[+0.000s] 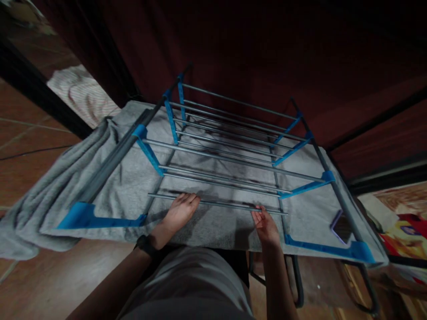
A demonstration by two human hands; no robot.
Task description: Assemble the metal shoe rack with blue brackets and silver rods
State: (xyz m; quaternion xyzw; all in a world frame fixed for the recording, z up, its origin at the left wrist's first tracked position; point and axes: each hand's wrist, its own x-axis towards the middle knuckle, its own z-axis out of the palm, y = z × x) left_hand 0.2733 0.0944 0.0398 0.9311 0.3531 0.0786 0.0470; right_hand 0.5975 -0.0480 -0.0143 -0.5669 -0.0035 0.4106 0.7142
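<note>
"Where's the piece being worked on?"

"The loose metal rod (227, 205) is crosswise close to the person's body, in front of the rods already spanning the rack (233, 159)."

"And the fingers?"

"Both sets grasp it. The left hand (180, 212) curls over it left of its middle; the right hand (266, 226) pinches it nearer its right end."

"Which step is that?"

"Placing another crossbar, I'd judge. No rod shows between the front left bracket (82, 216) and the front right bracket (362, 251), while the blue brackets farther back carry several."

"So what does the next move call for?"

"Probably keeping it level and lining up one end with its seat, without skewing the side frames. I can't tell whether its ends touch the lower side tubes."

"What's around it?"

"Grey cloth (213, 229) under the rack, draped over the counter. A phone (343, 227) lies on it beside the right side tube (343, 206). Behind everything hangs something dark red, maybe a curtain (250, 49)."
</note>
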